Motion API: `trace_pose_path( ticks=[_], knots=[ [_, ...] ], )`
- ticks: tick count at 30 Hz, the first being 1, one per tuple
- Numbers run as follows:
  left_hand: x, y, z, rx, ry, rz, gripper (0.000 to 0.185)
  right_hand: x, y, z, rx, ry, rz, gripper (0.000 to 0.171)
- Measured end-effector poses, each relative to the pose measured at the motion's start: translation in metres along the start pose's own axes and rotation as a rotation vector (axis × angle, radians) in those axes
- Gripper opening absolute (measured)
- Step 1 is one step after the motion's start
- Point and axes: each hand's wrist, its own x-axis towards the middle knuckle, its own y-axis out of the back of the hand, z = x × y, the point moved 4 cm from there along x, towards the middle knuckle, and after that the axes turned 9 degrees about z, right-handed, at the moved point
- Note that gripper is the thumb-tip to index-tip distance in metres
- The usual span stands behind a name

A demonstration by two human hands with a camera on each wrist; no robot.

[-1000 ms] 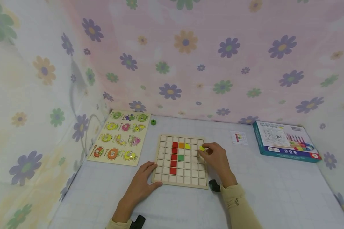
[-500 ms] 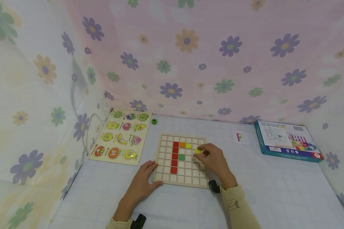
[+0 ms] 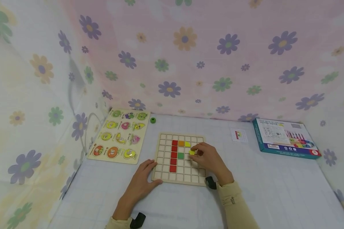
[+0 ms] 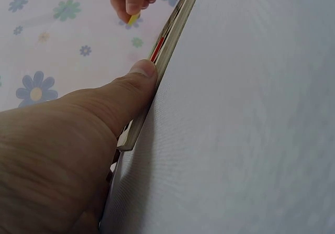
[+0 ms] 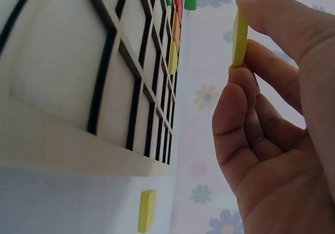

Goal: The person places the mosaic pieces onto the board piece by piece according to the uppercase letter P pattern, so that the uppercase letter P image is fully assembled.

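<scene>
Right hand (image 3: 209, 159) pinching thin yellow square tile (image 3: 191, 152), seemingly wooden, left hand (image 3: 141, 181) flat against grid board (image 3: 179, 178)

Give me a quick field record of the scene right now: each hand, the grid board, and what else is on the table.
right hand: pinches a yellow tile above the grid board
left hand: flat on the table, thumb against the board's near left edge
grid board: wooden, holds a red column of tiles, one orange, one yellow, one green
pattern card: right of the board
fruit puzzle: left of the board
blue box: far right
loose yellow tile: beside the board's edge, right wrist view
</scene>
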Motion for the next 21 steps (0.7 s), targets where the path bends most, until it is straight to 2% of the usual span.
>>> trace_pose_path(
  ticks=[8,21],
  knots=[
    [-0.001,0.0,0.001,0.007,-0.014,0.003,0.075,0.002,-0.005,-0.001,0.001,0.003,-0.054,0.026],
    [0.002,0.0,0.0,-0.003,0.009,-0.025,0.076,0.007,-0.02,-0.003,-0.034,-0.096,-0.116,0.028]
  ],
)
